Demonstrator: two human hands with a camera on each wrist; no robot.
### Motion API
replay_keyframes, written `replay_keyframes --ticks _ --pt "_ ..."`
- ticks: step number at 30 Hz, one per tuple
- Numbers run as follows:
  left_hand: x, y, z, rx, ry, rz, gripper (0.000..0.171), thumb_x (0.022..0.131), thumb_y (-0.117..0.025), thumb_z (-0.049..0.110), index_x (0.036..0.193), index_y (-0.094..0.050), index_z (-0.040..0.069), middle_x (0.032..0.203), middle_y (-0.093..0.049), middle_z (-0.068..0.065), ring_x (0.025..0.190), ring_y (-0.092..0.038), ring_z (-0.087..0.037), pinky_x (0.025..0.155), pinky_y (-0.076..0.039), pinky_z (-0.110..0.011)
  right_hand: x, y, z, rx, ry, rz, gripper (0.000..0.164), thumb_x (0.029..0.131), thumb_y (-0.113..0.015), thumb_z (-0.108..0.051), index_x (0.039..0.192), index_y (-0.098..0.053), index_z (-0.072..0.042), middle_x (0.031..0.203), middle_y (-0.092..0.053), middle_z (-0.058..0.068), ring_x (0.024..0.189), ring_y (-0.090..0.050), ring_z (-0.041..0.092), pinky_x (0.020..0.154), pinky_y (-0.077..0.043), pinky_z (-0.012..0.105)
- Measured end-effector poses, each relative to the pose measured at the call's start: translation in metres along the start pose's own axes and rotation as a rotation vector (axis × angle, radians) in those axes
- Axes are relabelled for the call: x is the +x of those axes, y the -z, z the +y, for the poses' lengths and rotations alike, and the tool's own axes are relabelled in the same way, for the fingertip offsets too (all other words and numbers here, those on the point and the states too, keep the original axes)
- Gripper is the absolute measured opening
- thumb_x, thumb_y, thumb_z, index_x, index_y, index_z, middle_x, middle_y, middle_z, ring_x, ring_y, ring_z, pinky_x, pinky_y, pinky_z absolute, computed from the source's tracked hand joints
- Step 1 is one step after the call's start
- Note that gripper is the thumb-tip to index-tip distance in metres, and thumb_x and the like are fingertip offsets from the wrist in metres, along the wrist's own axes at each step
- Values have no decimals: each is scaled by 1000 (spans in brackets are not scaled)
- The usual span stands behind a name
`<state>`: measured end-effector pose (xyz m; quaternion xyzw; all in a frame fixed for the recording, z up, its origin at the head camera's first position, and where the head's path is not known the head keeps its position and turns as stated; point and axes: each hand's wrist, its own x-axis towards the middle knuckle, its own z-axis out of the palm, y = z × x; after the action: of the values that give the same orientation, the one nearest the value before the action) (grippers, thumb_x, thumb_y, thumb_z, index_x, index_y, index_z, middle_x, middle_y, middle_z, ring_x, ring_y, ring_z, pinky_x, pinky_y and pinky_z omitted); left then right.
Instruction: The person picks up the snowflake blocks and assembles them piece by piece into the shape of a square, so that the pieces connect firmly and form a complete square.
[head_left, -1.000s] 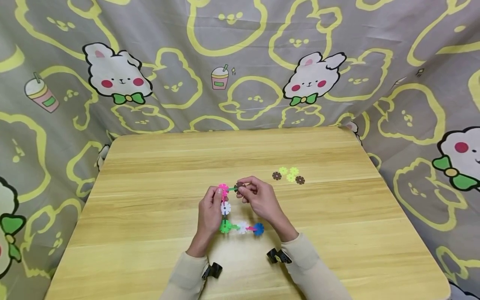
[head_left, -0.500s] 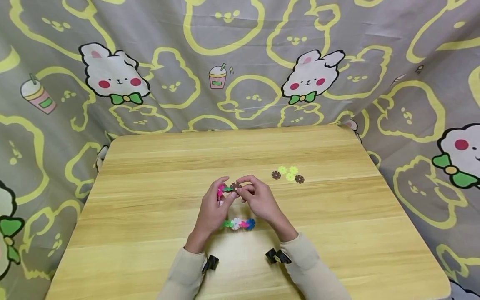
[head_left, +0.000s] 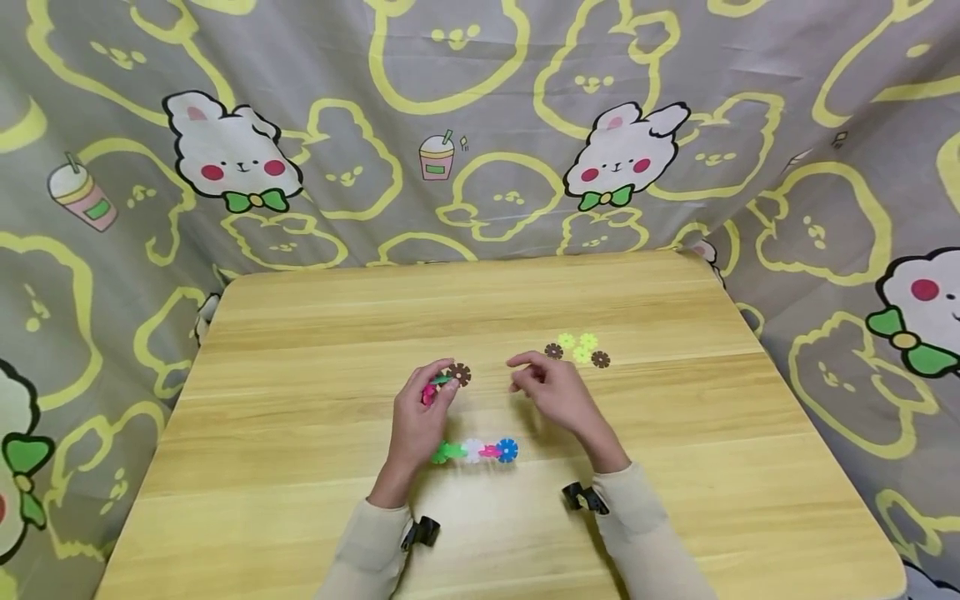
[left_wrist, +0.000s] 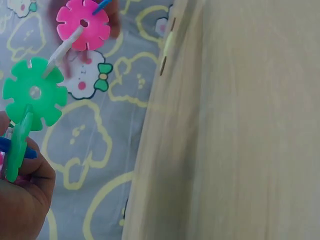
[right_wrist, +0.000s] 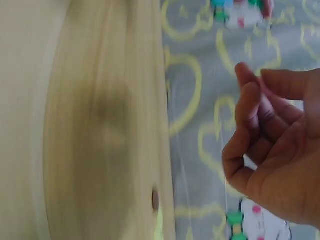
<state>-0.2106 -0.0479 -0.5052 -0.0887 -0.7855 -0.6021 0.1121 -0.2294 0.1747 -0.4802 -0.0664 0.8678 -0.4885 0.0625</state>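
My left hand (head_left: 420, 412) grips a chain of interlocking plastic snowflake discs, raised above the table. A brown disc (head_left: 459, 375) sticks out past its fingertips, beside a green disc seen edge-on and a pink disc (head_left: 429, 393). The chain's lower row runs right from under the palm: green, a white disc (head_left: 472, 451), pink, then a blue disc (head_left: 507, 451) at the end. Part of the chain is hidden behind the hand. In the left wrist view a green disc (left_wrist: 45, 97) shows near the fingers. My right hand (head_left: 558, 396) holds nothing, fingers loosely bent, near the loose discs.
Several loose discs lie flat toward the table's back right, among them a yellow-green disc (head_left: 588, 342) and a brown disc (head_left: 601, 359). The wooden table (head_left: 300, 467) has a patterned curtain (head_left: 495, 100) behind it and at both sides.
My right hand has let go of the brown disc and moved right, toward the loose discs. My left hand has turned the chain and now holds it alone.
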Motion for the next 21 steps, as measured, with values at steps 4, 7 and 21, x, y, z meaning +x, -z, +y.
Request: replay_keyframes --ticks 4,7,21 --pt "0 2 0 9 39 27 31 93 -65 18 124 -65 17 89 -58 -4 62 -38 -8 52 -32 -19 3 25 25 -165 -99 93 26 96 -56 -19 119 -65 -13 91 -72 8 58 -54 17 49 -42 26" --pt "1 3 4 19 50 33 30 93 -65 13 123 -66 11 87 -57 -8 63 -37 -9 53 -31 -18 3 44 41 -254 -207 139 29 96 -54 -23 122 -63 -14 97 -70 8 59 -52 15 52 -42 27" --pt "0 6 20 26 42 -5 26 92 -64 6 117 -67 4 90 -59 -11 65 -43 -7 55 -35 -17 0 81 81 -466 -420 42 59 96 -44 -23 151 -30 -6 126 -45 32 81 -47 28 59 -39 33"
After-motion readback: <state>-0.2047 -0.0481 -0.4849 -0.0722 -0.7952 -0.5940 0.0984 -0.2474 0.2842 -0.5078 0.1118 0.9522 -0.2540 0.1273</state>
